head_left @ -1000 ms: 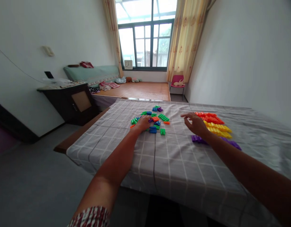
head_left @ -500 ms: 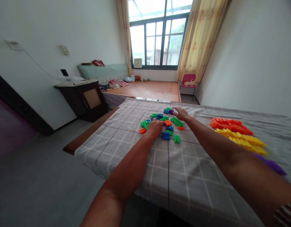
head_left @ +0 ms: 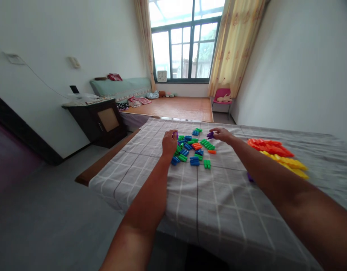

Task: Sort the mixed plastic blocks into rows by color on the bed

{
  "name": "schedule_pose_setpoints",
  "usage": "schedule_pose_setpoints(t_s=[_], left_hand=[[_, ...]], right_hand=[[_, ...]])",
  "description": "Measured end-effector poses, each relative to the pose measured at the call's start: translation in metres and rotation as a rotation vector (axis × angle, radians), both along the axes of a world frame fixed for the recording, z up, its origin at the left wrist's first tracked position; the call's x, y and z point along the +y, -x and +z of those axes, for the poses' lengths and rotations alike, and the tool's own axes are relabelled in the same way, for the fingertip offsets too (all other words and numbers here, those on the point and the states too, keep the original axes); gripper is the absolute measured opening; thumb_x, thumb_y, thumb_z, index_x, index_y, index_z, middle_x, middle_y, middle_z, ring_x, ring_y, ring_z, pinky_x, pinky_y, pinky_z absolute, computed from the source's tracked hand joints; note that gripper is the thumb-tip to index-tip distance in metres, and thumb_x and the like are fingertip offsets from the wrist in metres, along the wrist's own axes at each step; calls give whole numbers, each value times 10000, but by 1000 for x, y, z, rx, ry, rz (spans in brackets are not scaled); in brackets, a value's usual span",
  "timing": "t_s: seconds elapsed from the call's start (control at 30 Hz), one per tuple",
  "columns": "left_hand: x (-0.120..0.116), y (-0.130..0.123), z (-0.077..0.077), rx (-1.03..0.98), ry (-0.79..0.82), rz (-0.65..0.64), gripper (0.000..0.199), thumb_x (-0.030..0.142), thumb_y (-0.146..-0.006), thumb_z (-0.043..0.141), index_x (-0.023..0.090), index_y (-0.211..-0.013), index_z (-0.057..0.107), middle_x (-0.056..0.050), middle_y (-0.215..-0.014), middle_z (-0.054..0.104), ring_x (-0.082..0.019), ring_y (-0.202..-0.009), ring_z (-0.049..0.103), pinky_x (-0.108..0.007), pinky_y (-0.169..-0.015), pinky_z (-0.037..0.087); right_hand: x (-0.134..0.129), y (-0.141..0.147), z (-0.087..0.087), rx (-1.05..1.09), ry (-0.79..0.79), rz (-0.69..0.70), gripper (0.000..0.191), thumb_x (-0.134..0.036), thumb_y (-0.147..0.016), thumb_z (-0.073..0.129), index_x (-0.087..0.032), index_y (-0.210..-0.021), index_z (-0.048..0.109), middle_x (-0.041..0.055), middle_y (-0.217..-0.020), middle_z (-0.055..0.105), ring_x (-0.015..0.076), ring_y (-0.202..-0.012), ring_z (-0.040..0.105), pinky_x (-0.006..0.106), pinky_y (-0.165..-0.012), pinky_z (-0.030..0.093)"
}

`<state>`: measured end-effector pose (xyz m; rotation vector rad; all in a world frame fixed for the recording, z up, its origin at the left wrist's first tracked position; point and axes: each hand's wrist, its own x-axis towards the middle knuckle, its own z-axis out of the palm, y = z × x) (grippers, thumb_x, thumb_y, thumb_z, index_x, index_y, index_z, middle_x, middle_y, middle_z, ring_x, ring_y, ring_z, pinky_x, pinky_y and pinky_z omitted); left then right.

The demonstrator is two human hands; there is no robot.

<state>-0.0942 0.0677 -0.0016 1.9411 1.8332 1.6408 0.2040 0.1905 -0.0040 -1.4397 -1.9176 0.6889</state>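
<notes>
My left hand [head_left: 169,143] is closed on a purple plastic block [head_left: 175,134] at the left edge of a mixed pile; the fingers partly hide the block. My right hand [head_left: 222,134] pinches another purple plastic block [head_left: 210,135], right of the pile. Between the hands lie green blocks [head_left: 207,144], blue blocks [head_left: 194,161] and orange blocks [head_left: 196,146], all made of ribbed, tube-like pieces. A small blue and green group [head_left: 196,131] sits at the far side. My left forearm runs close beside the pile's left edge.
Sorted on the right of the checked tablecloth [head_left: 218,210] are an orange heap [head_left: 271,147] and a yellow heap [head_left: 288,163]. A purple piece [head_left: 250,177] shows partly beneath my right forearm. Beyond the table stand a bed [head_left: 184,107], a dark cabinet [head_left: 96,120] and a pink chair [head_left: 222,94].
My left hand has moved left and away from the pile's middle, now with a purple block. My right hand has drawn right, away from the far blue and green group, with a purple block.
</notes>
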Motion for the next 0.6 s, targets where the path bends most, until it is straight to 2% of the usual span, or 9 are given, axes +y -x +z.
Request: schedule_pose_setpoints(t_s=[0.13,0.23,0.3,0.43,0.5,0.6], left_hand=[[7,4,-11,-130,20,-29,219,232,-907,512,180,-1074,644,-72,-1000,621,-168,-880,621,-315,-829,540],[5,-5,-18,-120,31,-119,370,171,-788,643,167,-1157,615,-105,-1147,568,-190,-973,614,-336,-844,560],[0,-16,-20,-70,27,-195,460,88,-736,638,173,-1186,600,-118,-1231,524,-211,-1077,585,-359,-892,559],[-14,-47,-12,13,35,-372,495,64,-719,619,181,-1198,591,-119,-1295,490,-232,-1185,536,-388,-936,556],[-22,-70,-5,19,61,-467,508,80,-719,624,191,-1214,581,-112,-1325,473,-223,-1160,560,-372,-901,573],[-37,-116,5,28,143,-616,469,93,-749,597,198,-1205,588,-99,-1301,507,-179,-1033,632,-335,-863,577]], right_hand=[[-44,-34,14,260,191,131,321,-251,-617,782,-142,-909,705,33,-653,652,193,-648,640,370,-690,534],[-92,-56,29,357,210,221,458,-321,-599,820,-147,-1003,693,42,-740,679,193,-697,654,385,-735,536],[-124,-75,40,385,176,237,524,-353,-605,833,-162,-1067,678,56,-825,698,199,-763,667,385,-774,532],[-180,-130,50,512,66,91,580,-411,-597,854,-181,-1092,659,79,-930,715,219,-841,683,412,-818,535],[-201,-163,45,593,22,-25,583,-437,-569,867,-175,-1048,663,85,-955,723,232,-870,690,429,-848,534],[-227,-207,27,656,0,-181,577,-461,-499,892,-163,-938,664,90,-929,734,249,-880,697,435,-869,535]])
